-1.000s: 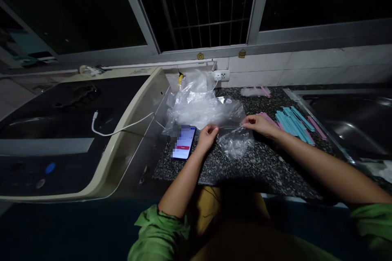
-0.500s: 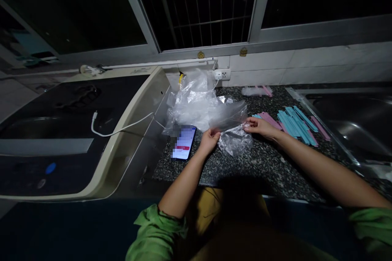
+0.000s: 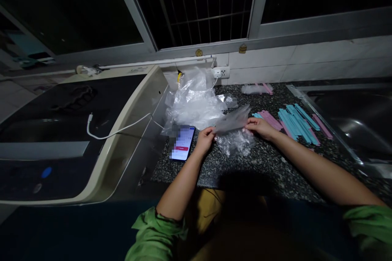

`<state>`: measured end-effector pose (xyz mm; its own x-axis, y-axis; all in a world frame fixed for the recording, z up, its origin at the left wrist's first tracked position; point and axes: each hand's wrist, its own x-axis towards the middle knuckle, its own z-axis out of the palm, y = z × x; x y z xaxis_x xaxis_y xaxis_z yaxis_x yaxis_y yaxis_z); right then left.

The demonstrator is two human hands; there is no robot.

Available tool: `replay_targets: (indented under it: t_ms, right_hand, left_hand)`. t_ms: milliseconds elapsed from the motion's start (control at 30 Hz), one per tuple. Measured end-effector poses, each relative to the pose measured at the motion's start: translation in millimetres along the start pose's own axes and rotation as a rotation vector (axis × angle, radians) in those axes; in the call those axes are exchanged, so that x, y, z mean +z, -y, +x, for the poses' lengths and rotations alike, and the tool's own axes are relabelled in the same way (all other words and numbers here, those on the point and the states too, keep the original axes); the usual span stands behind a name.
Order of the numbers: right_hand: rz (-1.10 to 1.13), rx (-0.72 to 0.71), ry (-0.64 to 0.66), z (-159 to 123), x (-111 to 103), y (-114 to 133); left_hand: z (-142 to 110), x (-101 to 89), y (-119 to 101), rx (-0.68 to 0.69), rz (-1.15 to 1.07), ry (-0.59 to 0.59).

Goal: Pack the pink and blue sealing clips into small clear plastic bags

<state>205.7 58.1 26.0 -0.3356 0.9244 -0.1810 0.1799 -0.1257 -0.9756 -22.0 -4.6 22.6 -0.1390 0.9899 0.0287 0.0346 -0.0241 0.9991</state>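
A clear plastic bag (image 3: 232, 120) is stretched between my hands over the dark speckled counter (image 3: 235, 167). My left hand (image 3: 205, 140) pinches its left end, and my right hand (image 3: 259, 127) grips the right end. Crumpled clear plastic (image 3: 235, 142) lies just below the bag. Behind it is a larger heap of clear plastic bags (image 3: 194, 104). Just right of my right hand are flat blue strips (image 3: 295, 122) and pink strips (image 3: 270, 119), spread in loose piles. A lit phone (image 3: 183, 144) rests on the counter left of my left hand.
A washing machine (image 3: 128, 126) with a white cable (image 3: 122, 129) across it stands at the left. The metal sink (image 3: 361, 126) is at the right. A wrapped bundle (image 3: 253, 89) with pink strips lies near the wall, by a socket (image 3: 224, 72) holding a charger.
The bag between my hands now lies flatter, its lower edge held straighter. My left hand has shifted slightly left and up. The counter items have stayed in place.
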Motion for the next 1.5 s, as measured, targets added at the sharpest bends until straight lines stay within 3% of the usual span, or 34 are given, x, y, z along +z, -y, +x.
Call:
replay_targets:
  t_ms: [200,400,533,733,800,933,1000,1133,1200,1300,1400,1500]
  right_hand:
    - [0.123,0.113,0.018,3,-9,4]
    - [0.130,0.219,0.121,3,-9,16]
    - [0.006,0.160,0.122,6,-4,16]
    - [-0.051,-0.004,0.017,13,-10,19]
    - [-0.079,-0.062,-0.001,14,-12,23]
    - [-0.197,-0.154,0.105,14,-12,41]
    - [-0.272,-0.183,0.199,14,-7,53]
    - [-0.429,-0.215,0.367,19,10,77]
    - [-0.459,-0.219,0.430,22,19,84]
    - [-0.382,-0.234,0.386,25,26,81]
    - [-0.218,-0.224,0.246,26,25,68]
    - [-0.046,-0.168,0.192,22,22,51]
  left_hand:
    - [-2,-2.6,0,0.042,-0.054,0.031]
    - [-4,-4.2,-2,0.241,0.054,0.049]
    - [-5,-4.3,-1,0.336,0.111,0.059]
    - [-3,-4.0,4,0.338,0.127,0.084]
    - [-2,-6.0,4,0.358,0.102,0.040]
    - [0,-10.9,0,0.389,0.113,-0.251]
    - [0,-10.2,-5,0.367,0.143,-0.254]
    - [-3,-1.8,-10,0.153,0.112,0.050]
    - [-4,1.7,-9,0.038,0.082,0.122]
    - [-3,1.7,-6,-0.011,-0.012,0.067]
    - [-2,-1.5,-2,0.035,-0.116,-0.034]
    - [-1,-3.0,1,0.052,-0.165,-0.079]
